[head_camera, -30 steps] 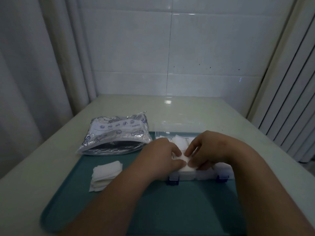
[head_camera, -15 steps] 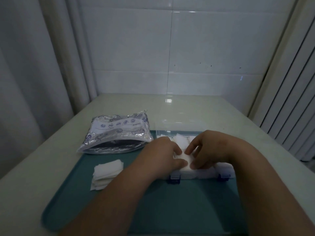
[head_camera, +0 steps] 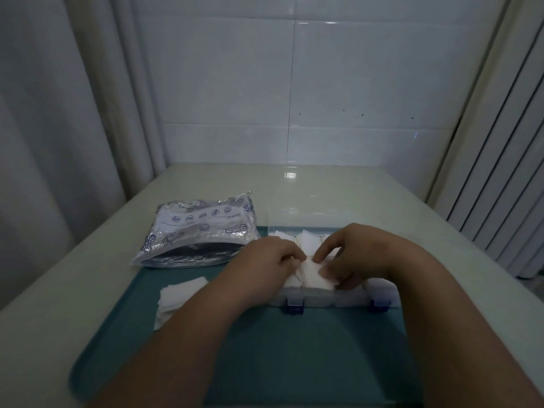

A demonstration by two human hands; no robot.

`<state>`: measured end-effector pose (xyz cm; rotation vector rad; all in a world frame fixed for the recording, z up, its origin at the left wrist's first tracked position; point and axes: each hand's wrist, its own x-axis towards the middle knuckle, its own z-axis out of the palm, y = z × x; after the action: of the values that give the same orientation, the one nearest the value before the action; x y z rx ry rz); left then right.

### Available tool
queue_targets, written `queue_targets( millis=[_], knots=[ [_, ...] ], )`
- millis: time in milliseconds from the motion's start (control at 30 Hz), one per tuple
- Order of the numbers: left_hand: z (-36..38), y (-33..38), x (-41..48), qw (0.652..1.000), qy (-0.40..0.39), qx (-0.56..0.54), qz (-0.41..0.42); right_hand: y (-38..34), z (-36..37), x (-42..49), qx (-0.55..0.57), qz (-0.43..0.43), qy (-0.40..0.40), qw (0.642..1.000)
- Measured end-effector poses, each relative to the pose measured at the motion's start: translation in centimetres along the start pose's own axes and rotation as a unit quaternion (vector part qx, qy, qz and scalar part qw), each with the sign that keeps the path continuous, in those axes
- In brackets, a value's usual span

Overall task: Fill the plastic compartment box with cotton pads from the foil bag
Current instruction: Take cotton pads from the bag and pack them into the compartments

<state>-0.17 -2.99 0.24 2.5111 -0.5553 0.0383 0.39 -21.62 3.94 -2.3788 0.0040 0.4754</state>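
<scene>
Fingers (head_camera: 325, 250) of my left hand (head_camera: 265, 260) and right hand (head_camera: 362, 254) curl onto one cotton pad (head_camera: 313, 276), pinching it in the compartment box (head_camera: 338, 301) beneath them; foil bag (head_camera: 200, 234) lies to their left.

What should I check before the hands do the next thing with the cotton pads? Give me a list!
1. Lid of the compartment box open: ok.
2. Grip on the cotton pads: ok. The left hand and right hand both pinch them over a front compartment.
3. Pads pushed fully down: cannot tell, the hands cover that spot.
4. More pads ready: ok. A loose pile lies on the tray, left of the box.
5. Foil bag mouth open: ok, it faces the person.
6. Every compartment full: cannot tell, most are hidden.
</scene>
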Motion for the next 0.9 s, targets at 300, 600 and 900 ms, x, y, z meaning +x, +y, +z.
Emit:
queue_targets(
  millis=[300, 600, 900],
  knots=[
    [0.8, 0.4, -0.1, 1.0, 0.017, 0.012, -0.012, -0.2, 0.7, 0.6, -0.08, -0.013, 0.034, 0.996],
    [0.9, 0.2, -0.1, 1.0, 0.026, -0.006, -0.008, -0.3, 0.0, -0.6, -0.087, -0.03, -0.002, 0.996],
    [-0.3, 0.0, -0.3, 0.991, 0.09, -0.097, -0.01, -0.6, -0.2, -0.6, -0.018, -0.098, 0.109, 0.989]
  ],
)
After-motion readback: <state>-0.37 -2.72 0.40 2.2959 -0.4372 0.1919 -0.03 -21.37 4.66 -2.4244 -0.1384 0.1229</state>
